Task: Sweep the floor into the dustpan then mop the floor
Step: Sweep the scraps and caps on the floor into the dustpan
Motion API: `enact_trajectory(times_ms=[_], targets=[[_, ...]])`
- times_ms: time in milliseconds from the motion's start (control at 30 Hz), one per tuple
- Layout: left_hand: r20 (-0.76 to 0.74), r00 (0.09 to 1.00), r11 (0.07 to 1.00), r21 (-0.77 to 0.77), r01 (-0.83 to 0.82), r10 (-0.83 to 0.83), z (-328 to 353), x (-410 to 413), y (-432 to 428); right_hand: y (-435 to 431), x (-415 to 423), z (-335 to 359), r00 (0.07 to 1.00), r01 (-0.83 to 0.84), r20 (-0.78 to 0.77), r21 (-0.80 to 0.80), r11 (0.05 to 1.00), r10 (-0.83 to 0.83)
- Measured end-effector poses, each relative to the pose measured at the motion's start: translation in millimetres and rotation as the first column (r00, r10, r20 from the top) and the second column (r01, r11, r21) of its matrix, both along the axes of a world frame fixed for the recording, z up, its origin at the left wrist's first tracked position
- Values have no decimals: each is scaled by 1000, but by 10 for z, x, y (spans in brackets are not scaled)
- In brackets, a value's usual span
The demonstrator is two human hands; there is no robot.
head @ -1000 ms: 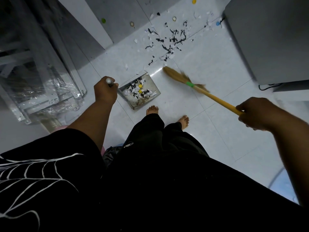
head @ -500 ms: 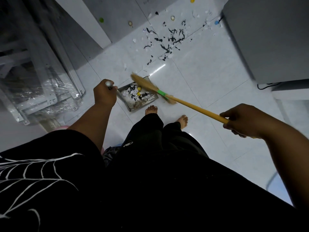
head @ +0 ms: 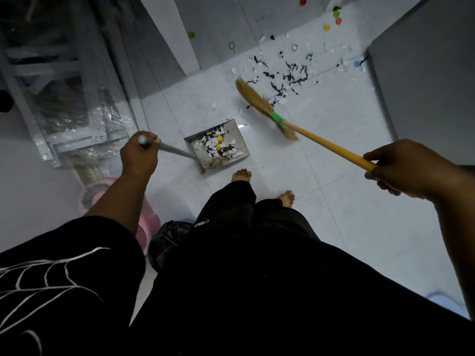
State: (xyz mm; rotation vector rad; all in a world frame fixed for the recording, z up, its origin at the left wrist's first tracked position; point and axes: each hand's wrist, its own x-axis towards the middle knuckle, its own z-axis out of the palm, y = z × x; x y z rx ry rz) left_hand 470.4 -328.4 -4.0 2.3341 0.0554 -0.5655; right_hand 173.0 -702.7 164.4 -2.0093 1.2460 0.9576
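At the top of the dustpan's long metal handle (head: 172,150), our left hand (head: 140,155) is clenched in a full fist, keeping the dustpan (head: 243,138) flat on the floor (head: 347,119) just ahead of our bare toes. Our right hand (head: 401,168) has its fingers curled round the end of the yellow broom (head: 326,143). The straw head (head: 253,98) is out past the pan's open mouth, right at the near edge of the black and white paper scraps (head: 288,78).

The pan's already got a heap of scraps in it plus a couple of yellow caps, so we'd say we're mid-sweep with a fair bit of pile left, and mopping not started. The next stroke wants a low, steady drag back toward the pan's lip so bits don't skip off sideways. The coloured caps (head: 326,27) over by the wall will probably need a longer reach or a step forward.

Versus half a second ago: the broom head was lying across the pan's mouth, and now it's swung back out to the pile. Pan and left hand look about where they were.
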Motion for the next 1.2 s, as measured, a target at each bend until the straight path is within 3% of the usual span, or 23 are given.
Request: enact_trajectory(times_ms=[167,367,500,600,700,767,1000,1200], targets=[[3,990,972,-190,-138,141,341,294,638,-145,199,1,999,26,47,-7,1000,-26],[-71,997,979,-195,-54,41,118,34,-151,-267,445,39,997,6,74,-70,998,-1],[-135,980,952,-250,-174,144,246,245,197,-387,432,103,998,5,56,-112,994,1],[-74,983,929,-321,-185,170,271,173,38,-429,377,114,998,37,59,-132,991,-29],[-33,999,963,-268,-25,17,153,-130,-597,-389,434,81,999,3,46,-141,990,4],[-43,999,969,-245,-41,32,123,-125,-770,-407,473,58,999,-3,43,-156,988,10],[1,999,981,-189,-34,35,173,273,-323,-442,557,15,999,2,50,-117,993,4],[18,998,988,-147,-55,58,188,180,249,-288,963,15,991,-112,75,-3,994,111]])
